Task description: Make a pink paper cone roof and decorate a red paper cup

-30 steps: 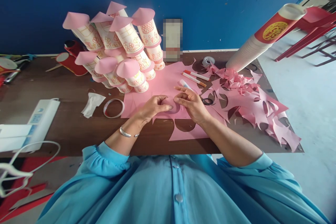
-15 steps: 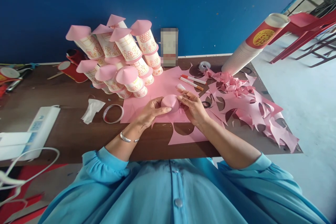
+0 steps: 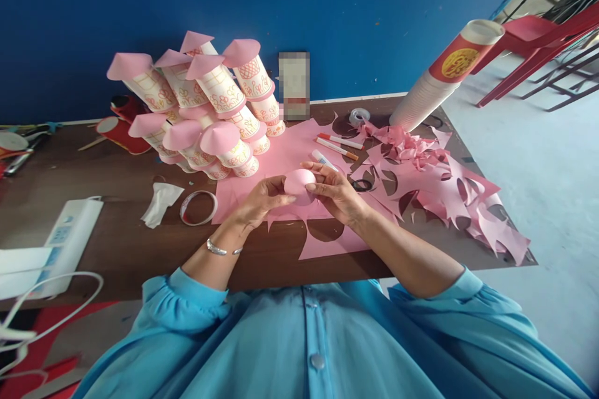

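Holding a small pink cone (image 3: 299, 185) between them, both hands work just above the near edge of the table (image 3: 116, 212). The left hand (image 3: 259, 201) has its fingers curled and closed on the cone's left side, with the thumb on top; a bracelet (image 3: 219, 249) sits on its wrist. The right hand (image 3: 334, 190) grips the cone's right side with thumb and bent fingers, while its upper fingers are stretched a little toward 11 o'clock. The cone is lifted over a pink sheet (image 3: 290, 149) that lies flat on the table. At 11 o'clock from the hands stands a pile of cups (image 3: 210, 112), decorated and topped with pink cones like the held one. At 1 o'clock, near the right hand, lie a glue stick (image 3: 324, 159) and two markers (image 3: 337, 143), and further back a tape roll (image 3: 359, 116). At 2 to 3 o'clock a heap of scraps (image 3: 444, 187), pink paper with round holes cut out, covers the table, and behind it a long cup stack (image 3: 435, 84) leans up to the right. At 9 o'clock from the hands a tape ring (image 3: 199, 207) lies flat, beside a white tissue (image 3: 160, 202), and far left is a white box (image 3: 60, 243) with a cable.
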Demonstrator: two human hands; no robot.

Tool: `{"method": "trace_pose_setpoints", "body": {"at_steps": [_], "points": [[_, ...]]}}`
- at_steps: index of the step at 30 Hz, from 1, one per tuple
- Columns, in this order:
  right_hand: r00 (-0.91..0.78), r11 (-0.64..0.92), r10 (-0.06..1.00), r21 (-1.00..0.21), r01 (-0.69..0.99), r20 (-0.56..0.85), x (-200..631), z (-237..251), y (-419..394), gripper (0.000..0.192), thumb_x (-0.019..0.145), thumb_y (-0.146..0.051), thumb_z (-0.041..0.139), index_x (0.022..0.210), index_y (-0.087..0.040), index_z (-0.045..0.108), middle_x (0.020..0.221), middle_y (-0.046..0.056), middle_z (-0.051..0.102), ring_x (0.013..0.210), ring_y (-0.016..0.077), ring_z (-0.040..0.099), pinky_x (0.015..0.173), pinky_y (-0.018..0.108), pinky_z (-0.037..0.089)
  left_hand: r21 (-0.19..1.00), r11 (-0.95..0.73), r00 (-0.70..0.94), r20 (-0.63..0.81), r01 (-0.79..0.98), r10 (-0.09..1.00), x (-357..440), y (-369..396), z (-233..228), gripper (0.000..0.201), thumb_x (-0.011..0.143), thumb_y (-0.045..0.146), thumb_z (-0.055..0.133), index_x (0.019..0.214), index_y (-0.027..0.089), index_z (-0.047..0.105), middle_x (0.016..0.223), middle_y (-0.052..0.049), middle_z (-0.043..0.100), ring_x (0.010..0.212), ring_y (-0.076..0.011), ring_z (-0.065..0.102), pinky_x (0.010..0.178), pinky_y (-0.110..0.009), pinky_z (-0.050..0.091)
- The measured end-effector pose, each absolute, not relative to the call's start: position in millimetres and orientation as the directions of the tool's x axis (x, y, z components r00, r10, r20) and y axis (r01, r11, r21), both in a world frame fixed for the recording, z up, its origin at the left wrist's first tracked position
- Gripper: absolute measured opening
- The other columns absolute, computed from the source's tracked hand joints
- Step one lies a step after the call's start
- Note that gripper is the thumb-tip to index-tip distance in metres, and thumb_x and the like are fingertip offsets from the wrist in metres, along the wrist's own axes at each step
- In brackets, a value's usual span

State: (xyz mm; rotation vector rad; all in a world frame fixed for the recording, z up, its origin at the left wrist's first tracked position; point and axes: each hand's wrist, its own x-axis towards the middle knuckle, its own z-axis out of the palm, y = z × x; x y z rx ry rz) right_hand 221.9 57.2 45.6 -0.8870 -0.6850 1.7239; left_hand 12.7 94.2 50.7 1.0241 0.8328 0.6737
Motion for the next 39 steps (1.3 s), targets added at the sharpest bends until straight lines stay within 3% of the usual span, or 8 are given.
{"method": "trace_pose_setpoints", "body": {"at_steps": [9,15,23,32,39], "points": [[-0.17,-0.271,0.962,-0.838,-0.473,-0.215,220.8,45.4,55.3,0.072,0.061,-0.041,0.109,0.121,-0.026,0.073,0.09,-0.001,0.075,0.086,0.019,0.07,0.078,0.032,0.058,0.911,0.386,0.476,-0.278,-0.146,0.835,16.6,92.0,47.6,0.036,0.066,0.044,0.102,0.083,0.019,0.081,0.091,-0.004,0.081,0.089,-0.0189,0.069,0.089,-0.033,0.054],[-0.147,-0.265,0.964,-0.84,-0.474,-0.221,221.9,44.9,54.7,0.063,0.071,-0.061,0.101,0.117,-0.026,0.078,0.099,0.003,0.075,0.089,0.0192,0.067,0.075,0.031,0.057,0.875,0.449,0.453,-0.331,-0.18,0.827,15.5,92.9,42.3,0.041,0.062,0.044,0.103,0.082,0.018,0.079,0.09,-0.004,0.08,0.086,-0.0182,0.069,0.083,-0.032,0.052],[-0.175,-0.252,0.966,-0.857,-0.449,-0.192,218.7,46.2,53.8,0.071,0.056,-0.039,0.111,0.117,-0.027,0.077,0.082,-0.004,0.069,0.085,0.0183,0.067,0.079,0.031,0.058,0.874,0.445,0.45,-0.322,-0.198,0.833,16.6,92.1,46.8,0.041,0.06,0.039,0.105,0.074,0.017,0.072,0.081,-0.001,0.075,0.081,-0.0148,0.065,0.08,-0.028,0.05],[-0.1,-0.237,0.971,-0.815,-0.53,-0.217,222.7,39.0,58.2,0.06,0.072,-0.062,0.101,0.113,-0.024,0.079,0.086,-0.003,0.07,0.079,0.0131,0.063,0.075,0.027,0.055,0.843,0.472,0.425,-0.339,-0.26,0.839,15.0,93.5,46.1,0.041,0.056,0.035,0.105,0.071,0.018,0.071,0.075,0.003,0.071,0.075,-0.0119,0.06,0.073,-0.026,0.047],[-0.064,-0.22,0.973,-0.812,-0.54,-0.221,223.6,39.2,59.8,0.069,0.058,-0.043,0.111,0.116,-0.022,0.079,0.076,-0.005,0.071,0.074,0.0123,0.063,0.077,0.027,0.054,0.847,0.451,0.436,-0.306,-0.282,0.846,11.5,95.2,41.2,0.04,0.059,0.035,0.104,0.072,0.016,0.072,0.076,0.0,0.071,0.075,-0.0127,0.059,0.072,-0.027,0.043]]}}
